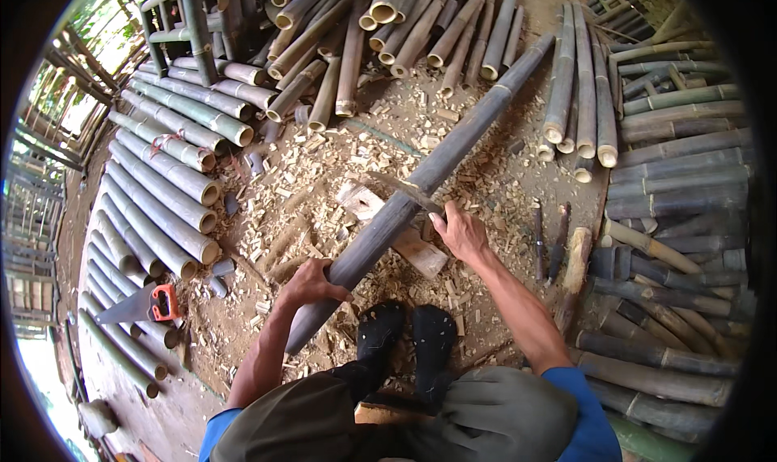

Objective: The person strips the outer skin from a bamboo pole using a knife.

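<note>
A long, dark grey bamboo pole [453,150] slants from near my left knee up to the far right, in front of me. My left hand [309,284] grips it near its close end, thumb laid over the top. Across the pole's middle rests the blade of a knife [402,188], whose handle is mostly hidden inside my closed right hand [463,234]. Beneath the pole lies a pale wooden block [421,253], showing on both sides of it.
Wood chips [299,171] litter the ground around my feet. Cut bamboo poles [178,191] lie in rows at left, with a red-handled handsaw [142,305] on them. More bamboo [388,25] is piled at the back, and dark stacked poles [680,187] fill the right side.
</note>
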